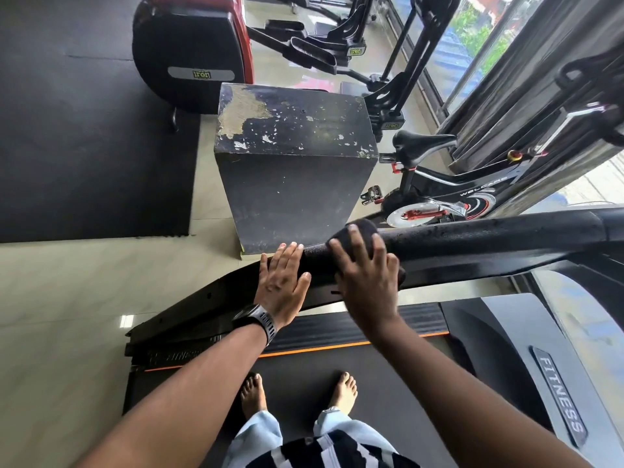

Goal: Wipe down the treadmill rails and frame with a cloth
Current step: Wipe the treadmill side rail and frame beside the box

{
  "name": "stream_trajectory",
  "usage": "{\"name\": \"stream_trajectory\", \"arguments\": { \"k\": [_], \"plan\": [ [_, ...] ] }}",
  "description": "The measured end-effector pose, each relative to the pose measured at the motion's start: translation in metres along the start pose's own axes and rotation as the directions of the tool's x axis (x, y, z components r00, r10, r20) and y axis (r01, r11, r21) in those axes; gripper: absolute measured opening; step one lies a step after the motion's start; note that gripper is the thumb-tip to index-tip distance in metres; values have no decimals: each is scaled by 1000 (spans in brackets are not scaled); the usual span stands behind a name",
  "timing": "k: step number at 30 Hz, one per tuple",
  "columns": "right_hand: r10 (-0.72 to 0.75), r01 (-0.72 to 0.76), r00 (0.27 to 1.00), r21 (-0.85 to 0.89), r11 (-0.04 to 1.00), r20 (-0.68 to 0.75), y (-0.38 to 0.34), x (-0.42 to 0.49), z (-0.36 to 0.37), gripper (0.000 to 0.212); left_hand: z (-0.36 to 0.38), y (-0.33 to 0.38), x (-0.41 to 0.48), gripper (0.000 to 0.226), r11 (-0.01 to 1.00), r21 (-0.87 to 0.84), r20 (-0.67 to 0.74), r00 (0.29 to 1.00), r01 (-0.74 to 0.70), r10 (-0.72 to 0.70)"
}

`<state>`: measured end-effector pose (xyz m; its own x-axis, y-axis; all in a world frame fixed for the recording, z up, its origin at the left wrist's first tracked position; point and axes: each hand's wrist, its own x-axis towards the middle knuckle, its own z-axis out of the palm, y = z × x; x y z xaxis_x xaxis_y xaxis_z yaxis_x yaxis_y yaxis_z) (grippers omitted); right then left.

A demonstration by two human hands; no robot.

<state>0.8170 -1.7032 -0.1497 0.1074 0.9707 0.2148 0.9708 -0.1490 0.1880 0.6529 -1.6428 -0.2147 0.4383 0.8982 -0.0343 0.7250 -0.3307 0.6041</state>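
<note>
We stood with bare feet (251, 393) on the flat, dark rubber belt (304, 376) of the treadmill. A thin orange stripe (337, 347) ran along the edge of the belt, next to a strip with little ridges.

In front of us a fat, round black rail (489, 238) with a bumpy foam skin ran across from the right. Under it sat a flat black metal frame piece (209, 298) that sloped down to the left.

Our right hand (366, 282) lay over a dark, soft, fuzzy cloth (363, 228). The cloth was wrapped over the top of the rail, near its left end. The fingers were spread and bent down around the cloth, so the hand held it tight against the rail.

Our left hand (282, 282) was just beside the right one, at the very end of the rail. It was flat, with straight fingers close together, and it held nothing. The palm rested on the frame piece and the fingertips touched the rail end. A grey watch with a holey band (258, 320) sat on that wrist.

Behind the rail stood a tall black box (293, 163) with its paint chipped and peeling on top. To its right was a black exercise bike with a shiny silver wheel (439, 190). A smooth grey cover with the word FITNESS (557, 400) curved along the right side. The floor had pale shiny tiles (67, 298) and a black rubber mat (84, 146)
</note>
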Motion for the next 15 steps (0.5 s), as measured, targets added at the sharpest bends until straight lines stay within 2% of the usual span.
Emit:
{"name": "stream_trajectory", "arguments": {
  "k": [3, 5, 6, 8, 10, 11, 13, 15],
  "plan": [
    [-207, 207, 978, 11, 978, -26, -4, 18, 7, 40, 1, 2, 1, 79, 1000, 13, -7, 1000, 4, -4],
    [-278, 278, 956, 13, 960, 89, 6, 50, -4, 37, 1, 3, 1, 78, 1000, 13, -11, 1000, -8, 8],
    [-241, 242, 958, 17, 970, 156, 16, 61, -10, 36, 1, 4, 1, 77, 1000, 13, -10, 1000, -15, 15],
    [-61, 55, 977, 36, 998, 203, 40, 66, -14, 39, 2, 6, 1, 77, 1000, 15, 1, 1000, -17, 17],
    [92, -95, 990, 30, 995, 105, 49, 43, -15, 45, 3, 7, 1, 76, 1000, 17, 7, 1000, -15, 14],
    [114, -115, 993, 15, 993, 36, 44, 25, -12, 48, 3, 7, 1, 76, 1000, 20, 4, 1000, -12, 12],
    [67, -67, 997, 14, 998, -40, 25, -3, -3, 49, 4, 9, 1, 77, 1000, 28, -1, 1000, -6, 6],
    [-69, 73, 993, 39, 997, -96, 9, -4, 7, 43, 5, 10, 1, 77, 999, 37, -11, 1000, -10, 11]
  ]
}}
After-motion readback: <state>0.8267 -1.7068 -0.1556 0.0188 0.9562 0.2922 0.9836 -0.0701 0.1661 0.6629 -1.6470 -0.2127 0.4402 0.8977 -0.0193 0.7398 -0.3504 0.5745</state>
